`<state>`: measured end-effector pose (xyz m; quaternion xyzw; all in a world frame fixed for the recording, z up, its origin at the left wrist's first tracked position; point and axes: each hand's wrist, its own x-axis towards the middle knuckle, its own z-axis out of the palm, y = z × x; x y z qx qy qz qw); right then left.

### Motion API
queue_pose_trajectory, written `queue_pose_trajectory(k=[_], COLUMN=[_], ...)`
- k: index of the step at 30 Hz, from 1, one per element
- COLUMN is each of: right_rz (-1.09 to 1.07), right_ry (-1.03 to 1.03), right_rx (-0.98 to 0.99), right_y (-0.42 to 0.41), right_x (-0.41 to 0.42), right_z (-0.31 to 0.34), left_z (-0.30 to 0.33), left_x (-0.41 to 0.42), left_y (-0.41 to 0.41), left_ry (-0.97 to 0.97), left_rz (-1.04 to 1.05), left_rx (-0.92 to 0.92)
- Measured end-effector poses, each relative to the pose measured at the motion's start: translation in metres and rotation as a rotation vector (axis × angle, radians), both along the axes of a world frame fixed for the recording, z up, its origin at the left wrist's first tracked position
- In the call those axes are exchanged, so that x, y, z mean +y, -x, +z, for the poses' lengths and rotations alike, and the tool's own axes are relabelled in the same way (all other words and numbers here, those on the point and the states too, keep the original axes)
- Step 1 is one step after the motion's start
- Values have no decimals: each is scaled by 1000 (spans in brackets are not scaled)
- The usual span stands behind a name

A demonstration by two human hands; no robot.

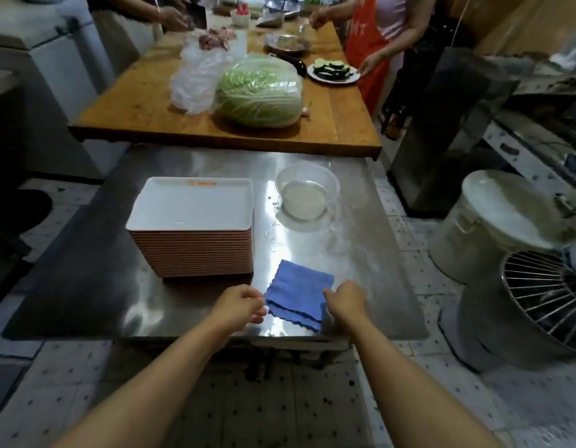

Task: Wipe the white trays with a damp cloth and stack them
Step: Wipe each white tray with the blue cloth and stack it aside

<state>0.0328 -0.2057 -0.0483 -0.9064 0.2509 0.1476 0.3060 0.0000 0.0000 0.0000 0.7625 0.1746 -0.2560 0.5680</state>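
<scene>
A tall stack of white trays (191, 208) with orange undersides stands on the left half of the steel table (361, 270). A folded blue cloth (298, 294) lies flat near the table's front edge, right of the stack. My left hand (239, 303) pinches the cloth's left edge with curled fingers. At the cloth's right edge, my right hand (344, 302) grips it with fingers curled. A clear bowl of water (307, 190) sits behind the cloth.
A wooden table (144, 101) behind holds a wrapped cabbage (260, 90), plastic bags and a plate of sliced vegetable (333, 72); two people work there. A lidded metal pot (503, 218) and a fan cage (545, 299) stand on the floor at right.
</scene>
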Motion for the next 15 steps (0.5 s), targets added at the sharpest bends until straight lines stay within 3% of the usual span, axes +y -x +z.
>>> queue_pose_trajectory(k=[4,9,15], right_rz=[-102,-58,69], right_ry=[76,169,-303], right_rx=[15,19,-224], right_y=[-10,-25,-18], right_x=[5,19,27], right_z=[-18,-20,17], left_z=[-12,-17,-3], left_x=[-7,-1,11], left_y=[-11,-17,-18], left_ry=[-5,-28,-20], left_rz=[52,70,89], left_rx=[-6,27,-11])
